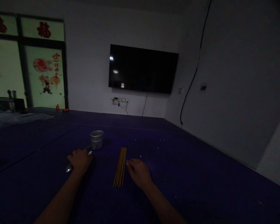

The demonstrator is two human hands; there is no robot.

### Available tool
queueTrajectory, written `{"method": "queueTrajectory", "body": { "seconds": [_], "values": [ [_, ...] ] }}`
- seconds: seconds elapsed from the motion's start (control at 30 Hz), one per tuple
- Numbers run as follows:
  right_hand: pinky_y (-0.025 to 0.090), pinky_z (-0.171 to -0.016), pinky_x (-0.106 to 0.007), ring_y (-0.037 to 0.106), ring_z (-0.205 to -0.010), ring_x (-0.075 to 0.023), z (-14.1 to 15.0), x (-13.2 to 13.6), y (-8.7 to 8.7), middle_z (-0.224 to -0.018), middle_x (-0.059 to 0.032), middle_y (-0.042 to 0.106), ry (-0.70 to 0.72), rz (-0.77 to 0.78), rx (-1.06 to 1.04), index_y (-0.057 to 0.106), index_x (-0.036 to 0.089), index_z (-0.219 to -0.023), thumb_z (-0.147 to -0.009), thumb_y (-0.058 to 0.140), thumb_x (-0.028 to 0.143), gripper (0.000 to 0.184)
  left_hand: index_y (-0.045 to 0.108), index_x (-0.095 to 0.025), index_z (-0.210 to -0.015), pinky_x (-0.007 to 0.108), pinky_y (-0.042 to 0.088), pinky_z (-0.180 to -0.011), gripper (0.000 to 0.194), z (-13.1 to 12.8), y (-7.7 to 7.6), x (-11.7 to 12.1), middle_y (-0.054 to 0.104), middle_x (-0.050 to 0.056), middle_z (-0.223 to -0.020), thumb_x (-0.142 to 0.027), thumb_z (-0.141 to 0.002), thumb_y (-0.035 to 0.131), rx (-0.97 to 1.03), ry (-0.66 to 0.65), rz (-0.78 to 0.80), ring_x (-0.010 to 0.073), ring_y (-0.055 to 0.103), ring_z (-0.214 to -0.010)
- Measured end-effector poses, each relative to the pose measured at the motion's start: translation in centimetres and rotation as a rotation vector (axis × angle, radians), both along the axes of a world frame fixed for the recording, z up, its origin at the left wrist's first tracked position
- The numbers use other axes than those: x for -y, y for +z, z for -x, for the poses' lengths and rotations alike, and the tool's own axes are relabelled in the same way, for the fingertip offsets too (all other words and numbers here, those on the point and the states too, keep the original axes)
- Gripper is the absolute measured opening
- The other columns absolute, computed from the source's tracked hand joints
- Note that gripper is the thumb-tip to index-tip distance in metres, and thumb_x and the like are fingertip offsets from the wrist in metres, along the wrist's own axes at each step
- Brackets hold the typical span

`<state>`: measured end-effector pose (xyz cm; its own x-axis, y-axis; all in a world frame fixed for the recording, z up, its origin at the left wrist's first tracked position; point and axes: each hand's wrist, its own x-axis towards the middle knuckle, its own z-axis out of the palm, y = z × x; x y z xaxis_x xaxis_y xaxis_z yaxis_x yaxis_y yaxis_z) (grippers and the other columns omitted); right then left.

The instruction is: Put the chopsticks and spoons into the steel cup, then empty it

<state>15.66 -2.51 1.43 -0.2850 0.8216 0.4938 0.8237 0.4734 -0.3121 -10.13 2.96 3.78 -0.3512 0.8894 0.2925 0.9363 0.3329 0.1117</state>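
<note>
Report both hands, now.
Left hand: over the spoon; whether it grips cannot be told.
Right hand: fingers curled beside the chopsticks; whether it pinches one cannot be told.

Homelike room, wall television [143, 69], decorated door [44, 77]

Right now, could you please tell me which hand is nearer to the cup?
Left. The left hand is just short of the cup, to its near left, over a spoon; the right hand is farther off, to the near right, beside the sticks.
</note>
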Motion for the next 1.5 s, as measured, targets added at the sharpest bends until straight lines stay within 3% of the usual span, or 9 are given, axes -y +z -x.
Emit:
{"method": "queueTrajectory", "body": {
  "seconds": [0.4, 0.63, 0.73, 0.87, 0.97, 1.07, 1.2, 1.3, 1.5],
  "values": [
    [0.042, -0.076, -0.026, 0.063, -0.086, -0.0176, 0.2, 0.1, 0.0, -0.089, -0.0062, 0.069, 0.015, -0.001, -0.008, 0.068, 0.02, -0.092, -0.095, 0.036, 0.03, 0.033, 0.069, -0.012, -0.092, 0.041, 0.033, -0.078, 0.031, -0.6, 0.7, 0.4, 0.069, 0.018, -0.093, -0.026, -0.078, 0.045, -0.012, -0.092, -0.02, 0.0329, 0.06, -0.091],
    [0.042, -0.075, -0.026, 0.063, -0.085, -0.017, 0.3, 0.2, 0.1, -0.089, -0.006, 0.069, 0.026, 0.026, -0.012, 0.068, 0.021, -0.096, -0.095, 0.036, 0.03, 0.034, 0.07, -0.015, -0.079, 0.043, 0.035, -0.082, 0.035, -4.6, 1.1, 1.8, 0.07, 0.016, -0.084, -0.037, -0.084, 0.043, -0.009, -0.32, -0.241, 0.0326, 0.058, -0.095],
    [0.042, -0.072, -0.025, 0.062, -0.081, -0.0166, 0.5, 0.4, 0.1, -0.085, -0.0046, 0.069, 0.04, 0.038, -0.026, 0.069, 0.022, -0.097, -0.091, 0.045, 0.035, 0.028, 0.07, -0.018, -0.071, 0.041, 0.039, -0.081, 0.038, -7.4, 0.2, 2.5, 0.071, 0.011, -0.08, -0.044, -0.084, 0.045, 0.198, -0.523, -0.413, 0.0283, 0.06, -0.089],
    [0.04, -0.065, -0.023, 0.061, -0.07, -0.0152, 0.9, 0.7, -0.1, -0.077, -0.0028, 0.069, 0.082, 0.072, -0.063, 0.071, 0.021, -0.085, -0.077, 0.065, 0.042, 0.023, 0.07, -0.019, -0.071, 0.03, 0.046, -0.065, 0.042, -10.4, -1.7, 3.3, 0.07, 0.005, -0.07, -0.056, -0.077, 0.052, 0.78, -0.675, -0.544, 0.0188, 0.062, -0.066],
    [0.039, -0.062, -0.022, 0.06, -0.066, -0.0138, 1.4, 0.9, -0.2, -0.072, -0.0016, 0.068, 0.111, 0.087, -0.104, 0.069, 0.019, -0.073, -0.074, 0.068, 0.034, 0.015, 0.069, -0.018, -0.069, 0.027, 0.048, -0.059, 0.043, -11.2, -2.4, 3.5, 0.069, 0.003, -0.066, -0.06, -0.072, 0.057, 1.014, -0.699, -0.519, 0.0179, 0.063, -0.063],
    [0.04, -0.062, -0.022, 0.06, -0.066, -0.0134, 1.8, 1.0, -0.3, -0.072, -0.0011, 0.068, 0.13, 0.077, -0.214, 0.069, 0.02, -0.074, -0.078, 0.062, 0.027, 0.01, 0.068, -0.017, -0.069, 0.026, 0.047, -0.057, 0.045, -11.1, -2.3, 3.4, 0.068, 0.003, -0.064, -0.06, -0.07, 0.058, 1.099, -0.664, -0.515, 0.0181, 0.062, -0.062],
    [0.045, -0.064, -0.025, 0.062, -0.07, -0.0158, 1.8, 0.2, -0.7, -0.077, -0.0035, 0.069, 0.107, 0.086, -0.444, 0.07, 0.019, -0.08, -0.08, 0.056, 0.026, 0.015, 0.068, -0.016, -0.078, 0.028, 0.05, -0.063, 0.045, -10.6, -2.0, 3.1, 0.068, 0.005, -0.072, -0.058, -0.078, 0.05, 1.038, -0.72, -0.551, 0.0191, 0.063, -0.069],
    [0.045, -0.053, -0.025, 0.06, -0.059, -0.0163, 1.1, -0.8, -1.4, -0.07, -0.005, 0.068, 0.038, 0.151, -0.71, 0.07, 0.016, -0.083, -0.082, 0.052, 0.033, 0.025, 0.068, -0.018, -0.095, 0.035, 0.049, -0.084, 0.041, -10.2, -2.3, 2.5, 0.069, 0.008, -0.094, -0.045, -0.089, 0.037, 0.789, -0.865, -0.553, 0.0209, 0.062, -0.091],
    [0.042, -0.046, -0.024, 0.055, -0.044, -0.0142, -0.8, -2.4, -2.5, -0.049, -0.0023, 0.06, -0.1, 0.293, -1.049, 0.071, 0.012, -0.077, -0.071, 0.062, 0.041, 0.031, 0.06, -0.022, -0.118, 0.047, 0.033, -0.106, 0.038, -9.9, -4.3, 0.9, 0.056, 0.007, -0.13, -0.026, -0.089, 0.037, 0.296, -0.982, -0.255, 0.025, 0.039, -0.129]
  ]
}}
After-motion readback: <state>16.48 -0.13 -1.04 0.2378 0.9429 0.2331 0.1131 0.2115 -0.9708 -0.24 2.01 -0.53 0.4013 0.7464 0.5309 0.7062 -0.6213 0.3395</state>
